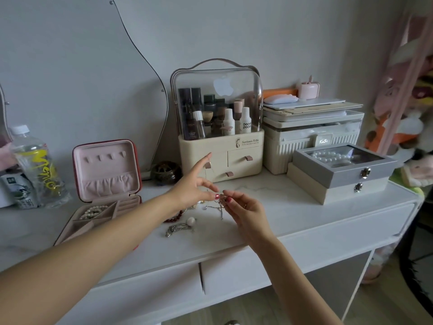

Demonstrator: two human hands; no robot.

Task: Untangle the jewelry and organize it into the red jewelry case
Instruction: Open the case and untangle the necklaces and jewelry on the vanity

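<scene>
The red jewelry case (137,160) stands open at the left of the white dresser top, pink inside, with a pearl strand (92,211) in a back compartment. My left hand (193,186) and my right hand (243,208) pinch the same tangled thin silver chain (219,205) just above the surface, its ends dangling. A red bead bracelet (174,216) lies partly under my left wrist. Nearer the front edge lie a silver chain heap (177,228) and a pearl piece (191,220).
A cream cosmetics organizer (221,158) stands behind my hands. Grey and beige jewelry boxes (339,177) sit at the right, white storage boxes (311,134) behind them. A dark round ornament (166,172) and a water bottle (37,167) are at the left.
</scene>
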